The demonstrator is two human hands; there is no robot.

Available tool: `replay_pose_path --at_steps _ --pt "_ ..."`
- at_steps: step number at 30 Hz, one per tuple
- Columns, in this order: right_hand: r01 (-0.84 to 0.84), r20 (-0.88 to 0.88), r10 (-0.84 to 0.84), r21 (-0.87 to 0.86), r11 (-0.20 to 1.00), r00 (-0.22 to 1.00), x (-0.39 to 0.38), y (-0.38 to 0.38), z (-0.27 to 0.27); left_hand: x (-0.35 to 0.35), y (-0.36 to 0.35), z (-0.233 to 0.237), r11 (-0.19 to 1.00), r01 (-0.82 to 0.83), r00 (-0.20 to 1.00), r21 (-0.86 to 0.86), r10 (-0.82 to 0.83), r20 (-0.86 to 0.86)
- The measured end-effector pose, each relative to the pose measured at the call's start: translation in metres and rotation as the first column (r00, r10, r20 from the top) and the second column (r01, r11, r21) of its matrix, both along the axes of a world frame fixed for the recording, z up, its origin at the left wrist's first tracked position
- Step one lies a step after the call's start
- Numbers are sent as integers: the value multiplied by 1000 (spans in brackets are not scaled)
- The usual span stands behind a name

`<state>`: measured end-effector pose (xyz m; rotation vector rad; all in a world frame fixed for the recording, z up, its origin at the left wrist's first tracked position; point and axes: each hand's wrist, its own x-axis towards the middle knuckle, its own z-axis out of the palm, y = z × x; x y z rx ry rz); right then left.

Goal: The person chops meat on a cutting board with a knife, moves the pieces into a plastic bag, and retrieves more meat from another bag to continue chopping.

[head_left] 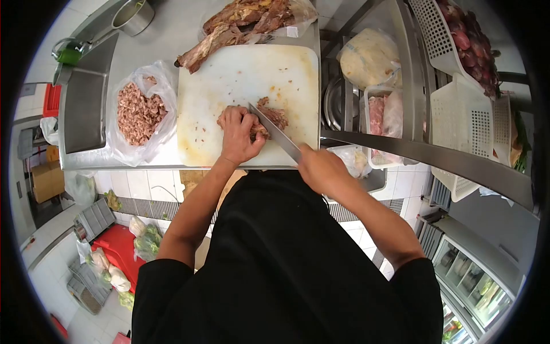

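Note:
On the white cutting board (240, 71) lies a piece of dark cooked meat (277, 117). My left hand (240, 133) presses down on this meat with its fingers curled over it. A long-bladed knife (276, 133) is gripped by its handle in my right hand (322, 168). Its blade slants up and left across the meat, close beside my left fingers. Small meat scraps are scattered over the board. Larger dark pieces of meat (240, 26) rest in clear plastic at the board's far edge. Left of the board, a plastic bag (167, 94) holds chopped meat (140, 114).
A steel sink (86, 109) lies at the left, with a metal pot (133, 17) behind it. Close on the right stands a metal rack (412, 155) with white plastic baskets (458, 112), one full of red onions (467, 43). Bagged food and a meat tray (375, 114) sit there too.

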<state>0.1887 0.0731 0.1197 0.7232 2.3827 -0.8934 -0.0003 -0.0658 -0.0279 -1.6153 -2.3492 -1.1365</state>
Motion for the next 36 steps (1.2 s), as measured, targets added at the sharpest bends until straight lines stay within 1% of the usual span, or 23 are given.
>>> replay_pose_path --at_steps 1,3,4,5,6,7,9,13,15,19,21,23,25,27,31,33,36 --pt "-8 0 8 -3 1000 1000 0 -3 -3 -2 -1 0 1000 -8 1000 -3 8 0" --pt "43 -22 -42 54 998 999 3 -14 -19 -1 0 -1 1000 7 1000 7 -6 -12" --pt "49 -20 -48 55 997 999 -5 -17 -37 1 2 -1 1000 12 1000 7 -12 -11" --pt "64 -78 -58 80 995 995 -22 -21 -60 2 0 0 1000 16 1000 -6 -16 18" --pt "80 -141 -65 104 991 988 -38 -23 -72 1 -2 2 1000 19 999 -20 -18 42" --pt "80 -151 -64 101 992 987 -50 -23 -74 -2 -3 0 1000 17 999 -22 -16 32" --pt "83 -232 -55 113 990 971 -57 -23 -73 0 -2 -3 1000 8 999 -19 -7 45" --pt "81 -228 -59 85 993 972 -32 -26 -66 0 -3 -2 1000 -14 1000 -21 14 14" --pt "76 -111 -66 91 993 992 -7 -18 -58 1 -1 -1 1000 -8 1000 -6 9 19" --pt "44 -86 -40 52 998 995 12 3 -9 -4 -5 5 1000 16 999 -14 -15 43" --pt "97 -97 -88 95 991 991 14 7 14 -7 -11 8 999 35 987 38 -40 155" --pt "87 -107 -77 93 992 991 16 10 21 -10 -14 8 999 34 991 20 -36 131" --pt "78 -119 -66 93 993 991 17 12 22 -11 -13 8 999 32 994 4 -32 106" --pt "20 -103 -12 79 997 995 17 14 19 -10 -10 7 998 51 997 -28 -49 58" --pt "-29 -76 35 79 996 996 10 15 20 -6 -7 5 999 16 996 -28 -13 86" --pt "-36 -125 38 13 999 991 -1 20 6 -6 -7 4 999 13 998 -34 -10 61" --pt "-24 -123 19 -39 999 992 -50 20 -16 -7 -6 0 999 4 999 -35 -2 41"
